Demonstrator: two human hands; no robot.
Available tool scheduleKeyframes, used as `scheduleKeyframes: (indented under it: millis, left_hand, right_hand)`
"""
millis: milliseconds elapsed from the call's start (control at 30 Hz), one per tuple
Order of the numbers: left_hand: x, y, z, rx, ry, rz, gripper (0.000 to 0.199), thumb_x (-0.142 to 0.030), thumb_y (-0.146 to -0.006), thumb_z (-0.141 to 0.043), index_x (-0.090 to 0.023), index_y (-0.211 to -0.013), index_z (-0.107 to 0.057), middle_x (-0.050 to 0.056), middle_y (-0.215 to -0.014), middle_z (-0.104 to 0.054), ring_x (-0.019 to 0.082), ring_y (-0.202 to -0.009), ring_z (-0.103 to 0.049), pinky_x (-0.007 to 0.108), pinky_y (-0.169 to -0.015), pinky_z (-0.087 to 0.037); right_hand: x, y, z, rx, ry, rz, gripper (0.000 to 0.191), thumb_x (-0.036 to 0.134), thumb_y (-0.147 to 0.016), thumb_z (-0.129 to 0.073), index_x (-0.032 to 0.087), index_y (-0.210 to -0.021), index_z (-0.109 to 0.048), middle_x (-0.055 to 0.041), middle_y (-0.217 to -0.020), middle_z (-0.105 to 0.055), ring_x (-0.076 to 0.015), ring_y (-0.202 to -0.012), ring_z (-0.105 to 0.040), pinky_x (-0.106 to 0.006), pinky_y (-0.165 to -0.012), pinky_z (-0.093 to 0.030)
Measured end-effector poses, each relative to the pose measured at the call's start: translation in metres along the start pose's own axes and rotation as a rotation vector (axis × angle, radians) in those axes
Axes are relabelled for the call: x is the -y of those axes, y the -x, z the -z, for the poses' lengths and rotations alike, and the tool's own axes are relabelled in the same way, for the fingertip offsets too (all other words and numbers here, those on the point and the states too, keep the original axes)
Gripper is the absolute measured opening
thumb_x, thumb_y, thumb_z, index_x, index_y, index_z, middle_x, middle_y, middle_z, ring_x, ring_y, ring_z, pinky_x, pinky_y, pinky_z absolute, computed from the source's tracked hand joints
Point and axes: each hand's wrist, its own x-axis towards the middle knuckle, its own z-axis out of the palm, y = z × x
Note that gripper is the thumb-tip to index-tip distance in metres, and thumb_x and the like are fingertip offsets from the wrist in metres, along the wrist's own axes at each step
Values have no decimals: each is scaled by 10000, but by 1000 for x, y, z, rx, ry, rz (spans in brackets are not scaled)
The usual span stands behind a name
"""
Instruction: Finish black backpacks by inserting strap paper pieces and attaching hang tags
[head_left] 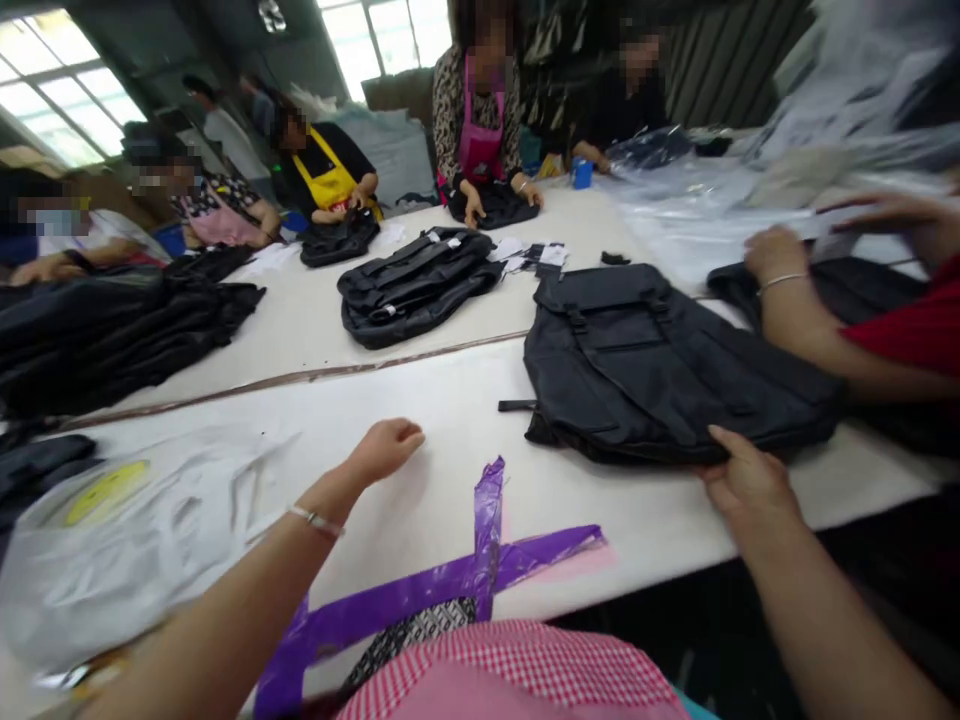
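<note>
A black backpack [637,370] with buckled straps lies on the white table, right of the middle. My right hand [750,480] grips its near lower edge, thumb on top and fingers underneath. Left of the backpack, my left hand [386,450] hovers just over the table with its fingers curled together; whether anything small is between them is hidden. Purple tape [450,585] is stuck to the table near my body.
A white plastic bag [142,540] lies at the left. Black bags [112,330] are piled behind it, and more [420,285] lie mid-table. A person in red sleeves [907,330] handles a black bag at the right. Several people work across the table.
</note>
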Motion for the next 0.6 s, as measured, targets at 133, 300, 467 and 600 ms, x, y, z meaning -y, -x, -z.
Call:
scheduleKeyframes:
  millis: [133, 300, 467, 600]
  left_hand:
    - [36, 26, -9, -134, 138, 87, 297, -440, -618, -726, -228, -824, -750, 58, -905, -753, 269, -882, -681, 350, -852, -519]
    - [68, 31, -13, -174, 4, 0, 362, -519, -699, -618, -234, -886, -740, 37, -946, -757, 263, -898, -701, 358, -845, -552]
    - [87, 39, -21, -260, -46, -201, 308, -485, -767, -567, -243, -886, -717, 29, -942, -748, 234, -882, -705, 331, -820, -577]
    - [99, 50, -29, -297, -98, -436, 253, -440, -812, -562, -250, -880, -716, 51, -1033, -722, 236, -980, -680, 346, -898, -560]
  right_hand:
    - [-10, 20, -18, -23, -91, 5, 421, 159, -671, -731, 162, -1085, -655, -67, -1095, -712, -216, -962, -685, -369, -852, -589]
    - [-28, 38, -37, -87, -98, -57, 432, 196, -626, -765, 158, -1042, -656, -78, -1041, -729, -245, -961, -683, -373, -837, -592]
    - [-44, 49, -31, -111, -89, -76, 421, 214, -612, -783, 153, -1002, -637, -68, -909, -737, -238, -823, -706, -377, -767, -603]
    - [-46, 44, -23, -7, -98, 18, 378, 202, -623, -768, 142, -965, -619, -40, -782, -721, -213, -738, -701, -366, -741, -606]
